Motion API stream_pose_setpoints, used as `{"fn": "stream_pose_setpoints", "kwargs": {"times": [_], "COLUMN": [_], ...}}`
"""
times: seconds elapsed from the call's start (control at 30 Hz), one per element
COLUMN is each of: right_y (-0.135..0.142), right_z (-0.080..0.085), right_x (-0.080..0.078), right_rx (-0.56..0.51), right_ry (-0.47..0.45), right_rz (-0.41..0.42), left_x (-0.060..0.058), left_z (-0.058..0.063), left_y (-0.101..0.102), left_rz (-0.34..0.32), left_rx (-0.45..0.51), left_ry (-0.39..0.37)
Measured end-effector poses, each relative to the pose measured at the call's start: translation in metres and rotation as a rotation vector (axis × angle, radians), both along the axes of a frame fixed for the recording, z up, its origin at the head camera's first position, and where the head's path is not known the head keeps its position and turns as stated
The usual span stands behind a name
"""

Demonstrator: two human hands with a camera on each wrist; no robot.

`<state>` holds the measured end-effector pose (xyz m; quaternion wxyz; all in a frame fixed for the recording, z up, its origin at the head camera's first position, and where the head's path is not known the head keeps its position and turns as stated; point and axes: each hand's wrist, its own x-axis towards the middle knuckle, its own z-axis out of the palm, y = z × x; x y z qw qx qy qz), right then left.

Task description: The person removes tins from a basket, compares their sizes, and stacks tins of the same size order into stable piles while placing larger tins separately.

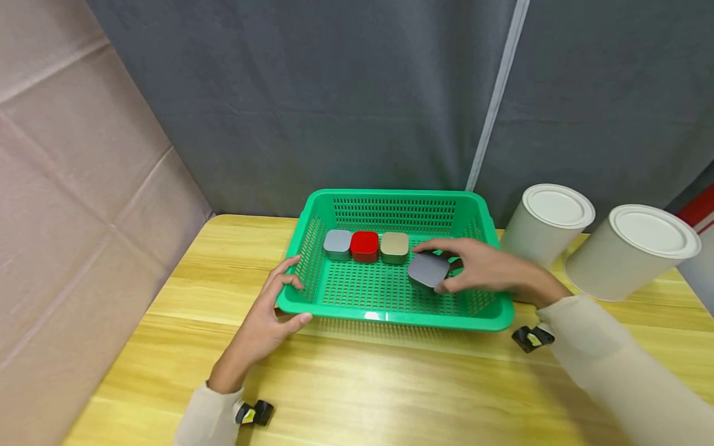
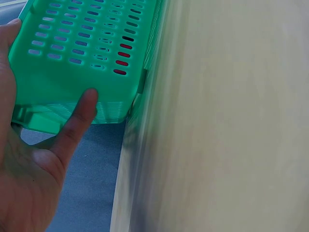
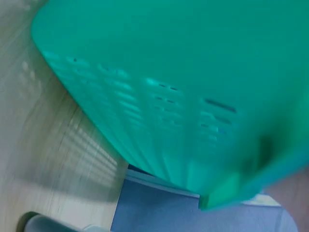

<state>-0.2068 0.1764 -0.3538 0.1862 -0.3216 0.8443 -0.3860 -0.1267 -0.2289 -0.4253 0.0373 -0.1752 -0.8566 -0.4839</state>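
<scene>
Holds a dark gray box [image 1: 428, 269] with the right hand [image 1: 481, 266] inside the green basket [image 1: 334, 311], right of center in the head view. Has that grip closed to the box's width, fingertips at its upper edge, thumb at its lower right. Shows the box's top turned askew to the basket's sides, with a narrow gap to the tan box [image 1: 395, 244]. Cannot tell whether the dark one touches the basket floor.

Grips the basket's lower-left corner with the left hand [image 1: 263, 322]: bent fingers over the left rim, thumb out by the lower rim, that grip only partly open around the corner. In the left wrist view, shows one stretched digit against the outer slotted wall. In the right wrist view, shows mainly blurred green wall; cannot make out the right grip there.

Lines up a gray-blue box [image 1: 337, 243], a red box [image 1: 365, 246] and the tan one, left to right and close together, with slotted floor both above and below the row. Gives more room below it, down to the lower rim.

Shows bench [image 1: 390, 384] from that rim to the frame's bottom edge. Meets dark curtain [image 1: 334, 93] behind the upper rim. Leaves little room on the right, with a white can [image 1: 538, 232] just beside the basket and a second can [image 1: 621, 257] farther right.
</scene>
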Motion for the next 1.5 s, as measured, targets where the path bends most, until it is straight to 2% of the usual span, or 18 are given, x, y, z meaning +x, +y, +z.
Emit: {"fn": "stream_pose_setpoints", "kwargs": {"times": [0.27,0.5,0.67,1.13,1.33,1.5], "right_y": [0.016,0.029,0.036,0.058,0.068,0.076], "right_z": [0.006,0.01,0.011,0.015,0.013,0.007], "right_x": [0.008,0.015,0.019,0.034,0.041,0.045], "right_rx": [-0.056,-0.081,-0.067,-0.013,-0.051,-0.089], "right_ry": [-0.063,0.058,0.11,0.064,0.015,0.031], "right_rz": [-0.102,-0.104,-0.147,-0.393,-0.478,-0.553], "left_x": [0.0,0.001,0.0,-0.001,-0.001,-0.001], "left_z": [0.0,0.001,0.0,-0.002,-0.001,-0.001], "left_y": [-0.001,-0.001,-0.001,-0.001,0.001,0.001], "left_rz": [-0.01,-0.008,-0.011,0.006,0.003,0.009], "left_rx": [0.032,0.034,0.038,-0.015,-0.002,-0.009], "left_ry": [-0.014,-0.017,-0.017,0.008,0.02,0.015]}}
